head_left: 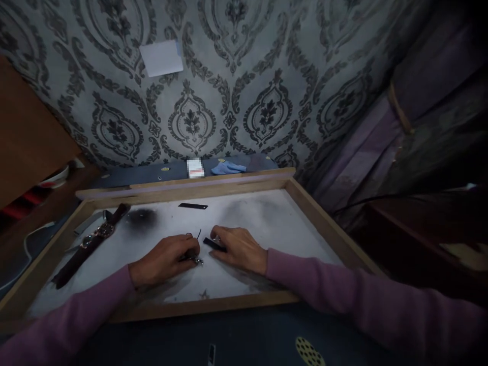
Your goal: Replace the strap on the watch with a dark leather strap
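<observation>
My left hand (165,258) is closed, with a small shiny metal piece (198,261) poking out below its fingers. A thin dark sliver (199,234) shows just above those fingertips; whether it is held I cannot tell. My right hand (241,248) pinches a short black strip (214,244) that points toward the left hand. Both hands are low over the white floor of a wooden-framed tray (312,211), a small gap between them. Behind them lies a flat black strip (193,206) with a hole at one end. At the left rests a watch (101,231) with a dark brown strap.
A dark patch (142,219) marks the tray floor beside the watch. Beyond the far rim are a blue cloth (227,168) and a small white box (195,168). An orange-brown cabinet (30,132) stands left, a purple curtain (377,122) right. A white cable (27,249) runs along the left.
</observation>
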`<move>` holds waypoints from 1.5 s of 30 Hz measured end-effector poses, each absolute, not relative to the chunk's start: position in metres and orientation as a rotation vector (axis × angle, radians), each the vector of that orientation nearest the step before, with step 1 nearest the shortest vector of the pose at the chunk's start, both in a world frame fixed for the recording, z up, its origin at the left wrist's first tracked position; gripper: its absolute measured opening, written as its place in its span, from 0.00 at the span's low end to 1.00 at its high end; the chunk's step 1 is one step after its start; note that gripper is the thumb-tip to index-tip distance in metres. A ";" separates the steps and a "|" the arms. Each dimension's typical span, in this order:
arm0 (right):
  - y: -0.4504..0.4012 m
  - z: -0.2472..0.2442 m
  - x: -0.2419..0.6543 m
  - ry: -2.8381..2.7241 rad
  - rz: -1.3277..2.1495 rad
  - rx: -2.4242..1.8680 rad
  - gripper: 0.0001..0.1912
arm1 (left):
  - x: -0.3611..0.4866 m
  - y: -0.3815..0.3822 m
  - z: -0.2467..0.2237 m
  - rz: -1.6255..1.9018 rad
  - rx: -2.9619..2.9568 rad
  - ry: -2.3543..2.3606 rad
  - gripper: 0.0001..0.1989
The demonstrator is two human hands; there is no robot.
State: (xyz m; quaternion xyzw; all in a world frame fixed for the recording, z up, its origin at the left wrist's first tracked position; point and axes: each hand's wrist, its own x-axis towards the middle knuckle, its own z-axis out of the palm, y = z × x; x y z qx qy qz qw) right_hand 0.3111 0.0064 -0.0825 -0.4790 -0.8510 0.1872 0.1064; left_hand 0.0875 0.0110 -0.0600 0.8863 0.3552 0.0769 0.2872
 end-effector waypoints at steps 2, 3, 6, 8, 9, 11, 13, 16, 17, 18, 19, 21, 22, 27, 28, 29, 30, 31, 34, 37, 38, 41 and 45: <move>0.008 -0.085 0.310 -2.524 0.494 -1.407 0.11 | 0.089 0.014 -0.062 0.210 2.439 0.885 0.04; 0.009 -0.085 0.310 -2.532 0.460 -1.410 0.08 | 0.088 0.016 -0.064 0.226 2.430 0.876 0.05; 0.010 -0.083 0.308 -2.532 0.363 -1.432 0.05 | 0.086 0.021 -0.073 0.287 2.301 0.912 0.07; 0.010 -0.080 0.306 -2.468 0.415 -1.437 0.04 | 0.084 0.024 -0.077 0.320 2.206 0.914 0.09; 0.011 -0.079 0.305 -2.423 0.477 -1.431 0.04 | 0.083 0.025 -0.078 0.334 2.169 0.905 0.09; 0.012 -0.077 0.301 -2.333 0.631 -1.407 0.04 | 0.082 0.027 -0.080 0.356 2.106 0.888 0.10; 0.014 -0.079 0.298 -2.252 0.767 -1.372 0.04 | 0.081 0.029 -0.080 0.362 2.045 0.890 0.11; 0.018 -0.085 0.297 -2.180 0.881 -1.297 0.04 | 0.082 0.032 -0.082 0.369 1.979 0.908 0.11; 0.019 -0.087 0.298 -2.170 0.902 -1.275 0.04 | 0.083 0.033 -0.083 0.372 1.976 0.919 0.11; 0.019 -0.088 0.299 -2.169 0.917 -1.259 0.04 | 0.083 0.033 -0.083 0.375 1.981 0.933 0.11; 0.019 -0.089 0.300 -2.172 0.923 -1.246 0.05 | 0.084 0.033 -0.084 0.376 1.992 0.946 0.10; 0.019 -0.089 0.301 -2.186 0.924 -1.236 0.06 | 0.086 0.033 -0.084 0.370 2.013 0.972 0.10; 0.019 -0.089 0.302 -2.194 0.919 -1.235 0.07 | 0.087 0.033 -0.084 0.370 2.018 0.983 0.09; 0.018 -0.087 0.301 -2.250 0.895 -1.228 0.09 | 0.090 0.031 -0.082 0.364 2.031 1.025 0.08; 0.018 -0.087 0.301 -2.264 0.880 -1.221 0.09 | 0.090 0.030 -0.082 0.360 2.043 1.029 0.08; 0.018 -0.088 0.301 -2.280 0.860 -1.214 0.10 | 0.090 0.030 -0.082 0.356 2.063 1.036 0.09; 0.018 -0.088 0.302 -2.299 0.837 -1.204 0.10 | 0.089 0.029 -0.082 0.353 2.089 1.048 0.09; 0.017 -0.089 0.302 -2.320 0.811 -1.192 0.11 | 0.089 0.028 -0.083 0.350 2.117 1.059 0.08; 0.017 -0.090 0.303 -2.393 0.743 -1.142 0.12 | 0.089 0.026 -0.085 0.348 2.205 1.073 0.07; 0.016 -0.089 0.304 -2.452 0.711 -1.111 0.16 | 0.088 0.027 -0.086 0.352 2.269 1.051 0.06; 0.015 -0.088 0.304 -2.465 0.703 -1.112 0.17 | 0.087 0.027 -0.086 0.356 2.283 1.049 0.06; 0.015 -0.088 0.303 -2.479 0.688 -1.124 0.17 | 0.087 0.029 -0.085 0.342 2.279 1.065 0.05; 0.016 -0.089 0.303 -2.431 0.701 -1.117 0.11 | 0.088 0.030 -0.084 0.303 2.229 1.076 0.04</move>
